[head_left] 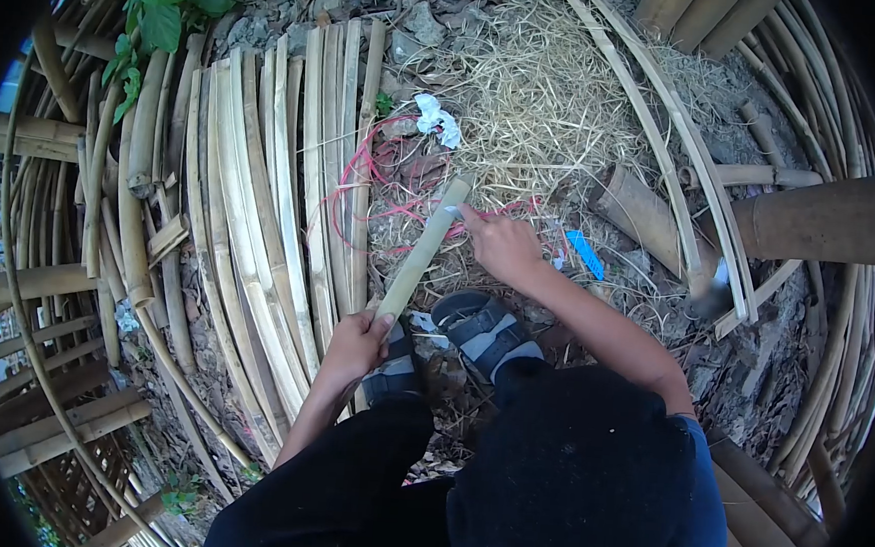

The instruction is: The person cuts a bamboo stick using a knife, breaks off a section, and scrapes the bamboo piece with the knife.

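Observation:
A pale green-yellow bamboo strip (421,254) slants upward between my two hands. My left hand (356,341) is closed round its lower end, with the thumb lying on top. Near the upper end, my right hand (504,246) has its index finger pointing at the strip, touching or almost touching it beside a small whitish patch. The other fingers of my right hand are curled, and whether they hold anything is hidden. Both sandalled feet (489,332) are just below the strip.
Split bamboo slats (252,192) lie side by side at the left. Pink string (347,193), white crumpled paper (437,121) and a blue plastic piece (585,254) lie among shavings (549,90). Long strips (668,107) and a thick bamboo pole (812,218) are at the right.

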`<state>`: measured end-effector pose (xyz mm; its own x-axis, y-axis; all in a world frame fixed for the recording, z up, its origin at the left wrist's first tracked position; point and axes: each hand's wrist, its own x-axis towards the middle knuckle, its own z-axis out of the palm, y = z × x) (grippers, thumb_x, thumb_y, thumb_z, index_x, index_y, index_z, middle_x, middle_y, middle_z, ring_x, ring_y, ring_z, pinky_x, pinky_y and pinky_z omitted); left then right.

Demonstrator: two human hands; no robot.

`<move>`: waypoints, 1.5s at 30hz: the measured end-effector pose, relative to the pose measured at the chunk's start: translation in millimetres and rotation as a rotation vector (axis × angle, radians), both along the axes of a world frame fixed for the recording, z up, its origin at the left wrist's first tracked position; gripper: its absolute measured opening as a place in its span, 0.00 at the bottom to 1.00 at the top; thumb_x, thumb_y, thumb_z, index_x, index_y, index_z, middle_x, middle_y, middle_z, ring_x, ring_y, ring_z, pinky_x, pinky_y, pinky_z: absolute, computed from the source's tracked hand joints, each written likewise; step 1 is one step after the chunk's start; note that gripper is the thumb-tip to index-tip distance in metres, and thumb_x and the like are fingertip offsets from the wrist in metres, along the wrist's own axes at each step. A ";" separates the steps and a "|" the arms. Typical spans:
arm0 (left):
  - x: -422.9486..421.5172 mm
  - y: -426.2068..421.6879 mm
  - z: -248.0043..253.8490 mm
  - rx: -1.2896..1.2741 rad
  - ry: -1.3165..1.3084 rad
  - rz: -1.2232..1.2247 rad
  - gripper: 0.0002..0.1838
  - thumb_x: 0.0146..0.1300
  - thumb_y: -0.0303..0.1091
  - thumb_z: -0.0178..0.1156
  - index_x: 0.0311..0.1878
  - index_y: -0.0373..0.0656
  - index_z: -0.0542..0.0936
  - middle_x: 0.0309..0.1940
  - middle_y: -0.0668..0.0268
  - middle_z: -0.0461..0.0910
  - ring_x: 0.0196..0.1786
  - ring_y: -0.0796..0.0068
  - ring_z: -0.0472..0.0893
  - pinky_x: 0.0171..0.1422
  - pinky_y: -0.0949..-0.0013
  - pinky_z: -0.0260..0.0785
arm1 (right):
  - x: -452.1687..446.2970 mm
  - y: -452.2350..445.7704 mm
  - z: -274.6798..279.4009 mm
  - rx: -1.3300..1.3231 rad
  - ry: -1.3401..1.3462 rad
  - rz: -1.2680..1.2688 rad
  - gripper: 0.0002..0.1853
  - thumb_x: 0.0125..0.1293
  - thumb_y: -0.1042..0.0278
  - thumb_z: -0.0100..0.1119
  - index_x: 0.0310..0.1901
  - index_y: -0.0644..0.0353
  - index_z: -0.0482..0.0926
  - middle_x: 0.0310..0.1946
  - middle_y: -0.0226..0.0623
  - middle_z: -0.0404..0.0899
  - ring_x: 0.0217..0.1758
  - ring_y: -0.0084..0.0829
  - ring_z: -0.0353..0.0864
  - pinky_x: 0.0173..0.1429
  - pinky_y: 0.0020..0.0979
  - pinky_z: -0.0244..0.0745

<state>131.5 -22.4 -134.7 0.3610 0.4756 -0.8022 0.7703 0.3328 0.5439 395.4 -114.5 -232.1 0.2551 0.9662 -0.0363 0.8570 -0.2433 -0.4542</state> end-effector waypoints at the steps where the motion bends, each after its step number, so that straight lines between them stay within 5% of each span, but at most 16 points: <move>1: -0.7 1.5 -1.2 -0.019 -0.015 0.008 0.15 0.79 0.39 0.57 0.46 0.34 0.82 0.18 0.71 0.73 0.18 0.83 0.69 0.24 0.73 0.60 | -2.7 -1.3 -1.5 0.025 -0.008 -0.002 0.29 0.62 0.71 0.57 0.67 0.54 0.79 0.25 0.47 0.84 0.24 0.46 0.86 0.27 0.49 0.80; 10: 2.4 -1.9 4.0 0.182 0.043 -0.123 0.18 0.78 0.39 0.57 0.35 0.33 0.79 0.17 0.65 0.76 0.19 0.76 0.75 0.27 0.65 0.66 | -6.4 1.3 11.2 0.007 -0.036 0.021 0.29 0.62 0.72 0.55 0.68 0.56 0.78 0.23 0.47 0.84 0.25 0.47 0.86 0.27 0.50 0.80; 26: 0.4 -3.1 -1.6 0.232 0.056 -0.170 0.18 0.78 0.40 0.57 0.37 0.32 0.81 0.18 0.65 0.77 0.19 0.75 0.75 0.27 0.64 0.66 | -2.9 5.9 15.6 -0.063 -0.007 0.043 0.30 0.61 0.72 0.56 0.68 0.54 0.78 0.23 0.46 0.84 0.26 0.46 0.87 0.30 0.49 0.82; 35: -1.5 3.0 -5.6 -0.145 -0.091 0.094 0.13 0.81 0.38 0.55 0.46 0.37 0.80 0.19 0.70 0.72 0.15 0.82 0.67 0.19 0.75 0.56 | -3.1 -7.3 -12.0 0.107 -0.020 -0.087 0.27 0.66 0.69 0.56 0.68 0.54 0.76 0.28 0.47 0.85 0.24 0.47 0.86 0.27 0.48 0.81; 37: -0.9 3.2 -4.0 -0.156 -0.106 0.106 0.18 0.80 0.41 0.56 0.34 0.39 0.77 0.18 0.68 0.73 0.15 0.81 0.67 0.19 0.73 0.56 | -12.5 -11.9 2.7 0.078 -0.008 -0.009 0.27 0.66 0.70 0.56 0.68 0.54 0.76 0.29 0.48 0.85 0.24 0.48 0.86 0.27 0.49 0.81; 45: -0.6 5.5 -4.6 -0.158 -0.086 0.110 0.17 0.80 0.40 0.56 0.35 0.38 0.77 0.18 0.68 0.73 0.14 0.81 0.66 0.18 0.74 0.56 | -7.4 -9.6 -7.1 0.109 0.012 -0.029 0.26 0.67 0.70 0.55 0.68 0.53 0.77 0.29 0.49 0.85 0.24 0.48 0.86 0.27 0.50 0.81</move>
<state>130.9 -16.9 -139.3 0.3845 0.3866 -0.8383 0.6776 0.4985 0.5407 388.0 -124.1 -239.2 0.2835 0.9568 0.0650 0.8447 -0.2170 -0.4893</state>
